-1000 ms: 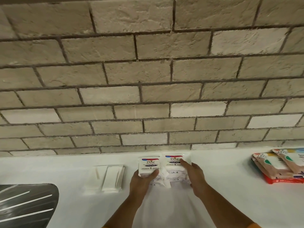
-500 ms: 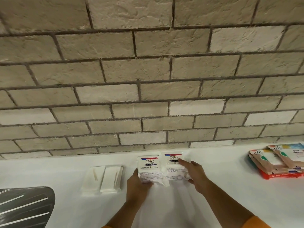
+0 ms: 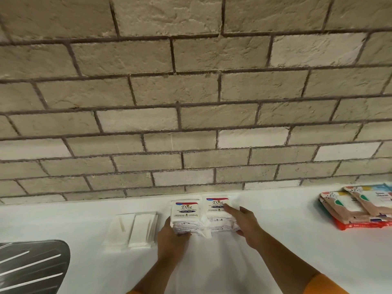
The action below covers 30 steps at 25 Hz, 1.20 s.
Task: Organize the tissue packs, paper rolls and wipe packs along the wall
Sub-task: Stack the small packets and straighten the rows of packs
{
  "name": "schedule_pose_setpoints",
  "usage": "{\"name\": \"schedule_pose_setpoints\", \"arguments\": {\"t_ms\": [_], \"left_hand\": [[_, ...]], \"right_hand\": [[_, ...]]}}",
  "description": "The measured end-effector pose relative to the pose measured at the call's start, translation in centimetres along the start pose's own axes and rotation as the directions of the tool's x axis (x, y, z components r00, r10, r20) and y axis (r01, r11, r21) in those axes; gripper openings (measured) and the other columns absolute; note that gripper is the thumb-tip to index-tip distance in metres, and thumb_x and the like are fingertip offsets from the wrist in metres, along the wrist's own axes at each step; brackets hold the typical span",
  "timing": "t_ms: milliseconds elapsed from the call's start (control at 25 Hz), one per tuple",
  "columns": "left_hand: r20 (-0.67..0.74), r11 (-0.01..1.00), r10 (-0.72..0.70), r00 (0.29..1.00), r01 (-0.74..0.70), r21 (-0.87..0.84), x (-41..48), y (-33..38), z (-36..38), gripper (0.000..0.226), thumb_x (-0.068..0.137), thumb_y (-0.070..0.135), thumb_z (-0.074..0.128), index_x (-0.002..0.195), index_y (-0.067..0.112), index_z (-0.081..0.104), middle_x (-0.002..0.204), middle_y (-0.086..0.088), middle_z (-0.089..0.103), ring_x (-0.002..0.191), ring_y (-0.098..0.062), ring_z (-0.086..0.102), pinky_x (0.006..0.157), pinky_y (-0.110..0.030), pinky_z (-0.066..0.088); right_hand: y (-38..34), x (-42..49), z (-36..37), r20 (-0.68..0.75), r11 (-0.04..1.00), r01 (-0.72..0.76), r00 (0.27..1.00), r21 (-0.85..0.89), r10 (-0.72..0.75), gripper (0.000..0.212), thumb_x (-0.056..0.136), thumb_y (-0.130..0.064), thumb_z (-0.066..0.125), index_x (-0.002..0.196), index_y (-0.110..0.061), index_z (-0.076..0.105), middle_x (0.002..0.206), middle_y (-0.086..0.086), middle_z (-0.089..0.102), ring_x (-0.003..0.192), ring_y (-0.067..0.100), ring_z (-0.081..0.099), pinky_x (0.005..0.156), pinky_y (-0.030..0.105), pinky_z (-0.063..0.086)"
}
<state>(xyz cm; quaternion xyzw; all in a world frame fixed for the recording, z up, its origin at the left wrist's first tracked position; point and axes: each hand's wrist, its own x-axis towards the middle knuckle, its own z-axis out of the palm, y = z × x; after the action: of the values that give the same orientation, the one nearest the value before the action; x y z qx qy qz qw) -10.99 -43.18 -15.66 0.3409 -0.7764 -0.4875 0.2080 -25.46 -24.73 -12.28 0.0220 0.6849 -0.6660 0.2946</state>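
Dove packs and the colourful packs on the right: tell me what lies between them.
Nothing: in the head view, the white counter is bare between the Dove packs and the colourful packs, apart from the right hand on the Dove packs.

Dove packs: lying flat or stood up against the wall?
Flat. Both Dove packs lie side by side, labels up, on the counter; left hand and right hand hold them.
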Motion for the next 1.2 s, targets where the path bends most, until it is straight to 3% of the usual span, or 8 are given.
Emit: {"name": "schedule_pose_setpoints", "arguments": {"t_ms": [80, 200, 280, 400, 560, 760, 920, 1200], "left_hand": [[-0.014, 1.0, -0.01, 1.0, 0.01, 0.012, 0.0, -0.2, 0.1, 0.045, 0.07, 0.01, 0.083, 0.111, 0.021, 0.071, 0.091, 0.013, 0.073, 0.08, 0.0, 0.066, 0.061, 0.001, 0.043], [-0.035, 0.999, 0.003, 0.999, -0.001, 0.054, 0.0, -0.4, 0.5, 0.045, 0.072, 0.012, 0.083, 0.114, 0.019, 0.072, 0.101, 0.006, 0.077, 0.085, -0.006, 0.066, 0.059, 0.004, 0.04], [-0.033, 0.997, 0.014, 0.999, -0.012, 0.078, 0.1, -0.5, 0.6, 0.044, 0.072, 0.012, 0.082, 0.114, 0.017, 0.072, 0.103, 0.004, 0.078, 0.085, -0.006, 0.064, 0.059, 0.004, 0.04], [-0.006, 0.996, 0.002, 1.0, -0.001, 0.094, 0.3, -0.6, 0.5, 0.042, 0.071, 0.015, 0.082, 0.113, 0.019, 0.072, 0.102, 0.005, 0.077, 0.09, -0.01, 0.07, 0.059, 0.004, 0.04], [0.055, 0.996, -0.01, 0.998, 0.006, 0.085, 0.6, -0.8, 0.1, 0.048, 0.067, 0.027, 0.085, 0.114, 0.025, 0.072, 0.1, 0.014, 0.076, 0.084, 0.007, 0.064, 0.064, 0.005, 0.039], [0.071, 0.995, -0.002, 0.997, -0.005, 0.095, 0.6, -0.8, 0.2, 0.052, 0.064, 0.036, 0.087, 0.112, 0.029, 0.071, 0.095, 0.02, 0.072, 0.079, 0.016, 0.059, 0.063, 0.006, 0.039], [0.063, 0.996, -0.013, 0.998, 0.007, 0.086, 0.6, -0.9, 0.4, 0.052, 0.063, 0.039, 0.088, 0.112, 0.027, 0.073, 0.092, 0.018, 0.073, 0.082, 0.005, 0.066, 0.062, 0.003, 0.042], [0.05, 0.998, 0.012, 0.999, -0.015, 0.065, 0.7, -1.0, 0.7, 0.049, 0.063, 0.039, 0.088, 0.11, 0.029, 0.075, 0.094, 0.019, 0.075, 0.084, 0.008, 0.067, 0.068, 0.002, 0.043]], "right_hand": [[0.2, -0.4, -0.5, 0.066, 0.998, 0.049, 0.997, -0.034, -0.046, 0.034, 0.084, -0.042, 0.081, 0.111, -0.022, 0.074, 0.101, -0.001, 0.081, 0.099, 0.023, 0.076, 0.093, 0.041, 0.057], [1.3, -1.4, -1.9, 0.206, 0.961, 0.242, 0.955, -0.135, -0.211, 0.046, 0.08, -0.023, 0.087, 0.121, -0.026, 0.066, 0.111, -0.009, 0.078, 0.101, 0.009, 0.074, 0.082, 0.022, 0.058], [2.3, -1.3, -2.4, 0.205, 0.911, 0.322, 0.94, -0.258, -0.274, 0.055, 0.076, -0.022, 0.091, 0.123, -0.031, 0.064, 0.113, -0.013, 0.077, 0.103, 0.002, 0.072, 0.087, 0.021, 0.056], [2.9, -0.6, -2.4, 0.132, 0.869, 0.35, 0.937, -0.35, -0.324, 0.046, 0.082, -0.024, 0.085, 0.121, -0.034, 0.064, 0.109, -0.018, 0.076, 0.096, -0.013, 0.067, 0.082, 0.011, 0.053], [3.8, 0.5, -2.4, 0.071, 0.84, 0.337, 0.937, -0.426, -0.341, 0.041, 0.085, -0.027, 0.081, 0.123, -0.034, 0.064, 0.109, -0.018, 0.076, 0.097, -0.004, 0.07, 0.088, 0.024, 0.056], [3.9, 0.8, -2.2, 0.031, 0.829, 0.338, 0.931, -0.445, -0.363, 0.037, 0.088, -0.024, 0.077, 0.121, -0.034, 0.064, 0.108, -0.017, 0.076, 0.098, 0.0, 0.069, 0.075, 0.013, 0.049], [4.1, 0.9, -2.3, 0.027, 0.84, 0.337, 0.933, -0.425, -0.36, 0.04, 0.087, -0.024, 0.078, 0.122, -0.035, 0.064, 0.109, -0.018, 0.075, 0.1, 0.001, 0.07, 0.084, 0.021, 0.055], [4.4, 0.8, -3.0, 0.071, 0.839, 0.333, 0.939, -0.431, -0.337, 0.061, 0.07, -0.049, 0.087, 0.125, -0.043, 0.06, 0.111, -0.022, 0.075, 0.101, -0.002, 0.07, 0.092, 0.029, 0.056]]}}
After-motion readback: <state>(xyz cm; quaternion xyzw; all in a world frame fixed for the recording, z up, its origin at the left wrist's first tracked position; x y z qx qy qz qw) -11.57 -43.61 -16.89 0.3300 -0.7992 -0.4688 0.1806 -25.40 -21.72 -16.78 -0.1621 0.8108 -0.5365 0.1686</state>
